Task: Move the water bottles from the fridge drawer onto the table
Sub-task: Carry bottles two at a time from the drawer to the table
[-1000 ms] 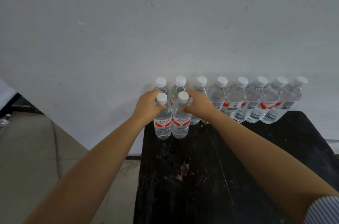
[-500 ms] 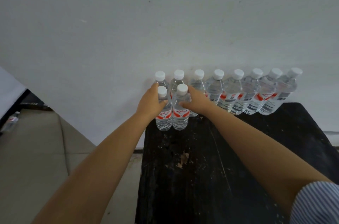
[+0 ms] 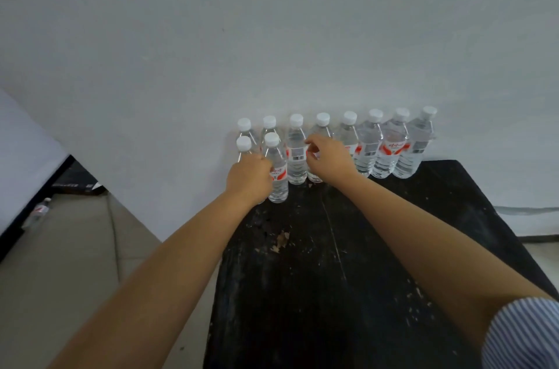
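Striped blue-and-white cloth, a shirt sleeve (image 3: pixel 523 335), showed at the near right corner, and two bare forearms ran forward from there over the black, scuffed wooden surface (image 3: pixel 332 278), whose paint was chipped and scratched pale in patches.

At the far left of that surface the left hand (image 3: pixel 249 179) was wrapped around the body of a clear plastic water bottle with a white screw cap (image 3: pixel 243 144), its grip clenched on it, with the bottle's base hidden behind the hand. Touching it on the right stood a second front bottle with a red-and-white label (image 3: pixel 276 169), upright and free. The right hand (image 3: pixel 328 158) hovered just in front of the back row, fingers loosely curled and holding nothing; whether a fingertip brushed a bottle there I could not tell.

Behind stood a row of eight matching bottles (image 3: pixel 367 148), ribbed, thin-walled, shoulder to shoulder against the matte white wall (image 3: pixel 272 36).

By my judgement the step in hand was setting down and squaring the two newest bottles. The next move called for letting go without tipping the light, narrow-based neighbours, then returning to the fridge drawer, which was out of view. One more bottle (image 3: pixel 37 213) lay on the tiled floor (image 3: pixel 60 247) at far left.
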